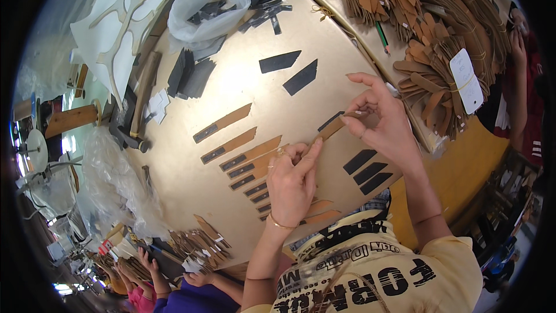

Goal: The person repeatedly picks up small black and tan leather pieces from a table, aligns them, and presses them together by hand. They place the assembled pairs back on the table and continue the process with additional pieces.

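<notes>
A narrow brown leather-like strip (pixel 331 131) is stretched between my two hands over the table. My right hand (pixel 382 122) pinches its far right end between thumb and forefinger, the other fingers curled and raised. The closed fingers of my left hand (pixel 294 179) grip the strip's lower left end. Right behind the strip shows a dark piece (pixel 330 120); whether they touch, I cannot tell. Left of my left hand lie several brown strips (pixel 238 134) with black pieces on their ends, some partly hidden by that hand. Below my right hand lie three black slanted pieces (pixel 366 172).
Two more black pieces (pixel 280 62) lie farther back, beside a stack of dark sheets (pixel 196 76) and a plastic bag (pixel 209 10) of black pieces. Bundled brown strips (pixel 446 69) fill the right side behind the table's raised edge. Co-workers' hands (pixel 149 264) are at lower left.
</notes>
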Demonstrator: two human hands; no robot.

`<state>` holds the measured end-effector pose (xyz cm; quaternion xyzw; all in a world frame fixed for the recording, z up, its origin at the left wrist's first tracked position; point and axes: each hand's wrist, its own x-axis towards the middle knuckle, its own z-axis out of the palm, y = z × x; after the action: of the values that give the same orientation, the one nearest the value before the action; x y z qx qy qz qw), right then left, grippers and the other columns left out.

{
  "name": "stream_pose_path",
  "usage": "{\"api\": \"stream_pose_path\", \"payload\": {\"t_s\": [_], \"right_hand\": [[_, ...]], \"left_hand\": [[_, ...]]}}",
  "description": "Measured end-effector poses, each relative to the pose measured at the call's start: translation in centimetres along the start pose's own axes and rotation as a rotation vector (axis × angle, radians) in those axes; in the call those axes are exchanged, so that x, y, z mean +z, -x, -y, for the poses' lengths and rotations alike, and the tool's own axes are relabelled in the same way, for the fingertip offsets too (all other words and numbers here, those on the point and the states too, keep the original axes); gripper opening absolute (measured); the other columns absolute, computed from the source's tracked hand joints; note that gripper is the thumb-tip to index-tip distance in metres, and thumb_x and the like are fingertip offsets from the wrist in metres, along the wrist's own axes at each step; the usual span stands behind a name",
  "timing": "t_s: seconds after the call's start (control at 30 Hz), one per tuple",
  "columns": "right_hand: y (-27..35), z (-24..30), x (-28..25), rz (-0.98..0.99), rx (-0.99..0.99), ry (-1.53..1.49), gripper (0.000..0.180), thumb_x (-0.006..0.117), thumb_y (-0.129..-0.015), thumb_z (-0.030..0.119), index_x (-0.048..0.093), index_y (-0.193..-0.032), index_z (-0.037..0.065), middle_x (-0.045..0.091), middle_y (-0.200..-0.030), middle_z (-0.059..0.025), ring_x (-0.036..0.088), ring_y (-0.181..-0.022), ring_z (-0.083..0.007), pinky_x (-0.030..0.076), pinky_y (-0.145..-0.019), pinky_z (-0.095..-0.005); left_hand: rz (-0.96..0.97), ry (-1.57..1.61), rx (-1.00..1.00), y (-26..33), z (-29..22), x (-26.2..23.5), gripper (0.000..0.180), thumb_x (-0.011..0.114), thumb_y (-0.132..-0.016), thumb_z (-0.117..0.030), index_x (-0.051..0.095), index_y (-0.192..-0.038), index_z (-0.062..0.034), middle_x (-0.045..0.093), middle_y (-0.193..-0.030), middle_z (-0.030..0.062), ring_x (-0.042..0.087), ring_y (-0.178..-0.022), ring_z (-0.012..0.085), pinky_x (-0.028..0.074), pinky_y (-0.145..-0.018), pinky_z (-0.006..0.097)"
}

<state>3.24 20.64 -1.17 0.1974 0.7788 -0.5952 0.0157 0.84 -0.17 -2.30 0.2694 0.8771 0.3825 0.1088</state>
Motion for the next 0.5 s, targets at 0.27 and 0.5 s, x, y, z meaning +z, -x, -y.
{"api": "stream_pose_path", "payload": {"t_s": [0.27, 0.5], "right_hand": [[-0.12, -0.02, 0.11, -0.010, 0.015, 0.006, 0.059, 0.070, -0.082, 0.001, 0.046, -0.135, 0.004, 0.067, -0.084, -0.0038, 0.062, -0.081, -0.0095, 0.050, -0.081, -0.0262], [-0.08, -0.12, 0.23, -0.011, 0.013, 0.016, 0.059, 0.070, -0.081, 0.001, 0.046, -0.135, 0.004, 0.068, -0.083, -0.0045, 0.063, -0.080, -0.0107, 0.051, -0.081, -0.0270]], "left_hand": [[0.014, -0.038, 0.033, -0.24, 0.32, 0.16, 0.043, 0.068, -0.080, 0.008, 0.073, -0.118, -0.0113, 0.063, -0.090, 0.0087, 0.056, -0.076, 0.0218, 0.047, -0.070, 0.032], [0.021, 0.008, -0.012, 0.00, 0.44, 0.18, 0.046, 0.067, -0.079, 0.010, 0.073, -0.119, -0.0113, 0.062, -0.092, 0.0098, 0.056, -0.076, 0.0219, 0.048, -0.070, 0.032]]}}
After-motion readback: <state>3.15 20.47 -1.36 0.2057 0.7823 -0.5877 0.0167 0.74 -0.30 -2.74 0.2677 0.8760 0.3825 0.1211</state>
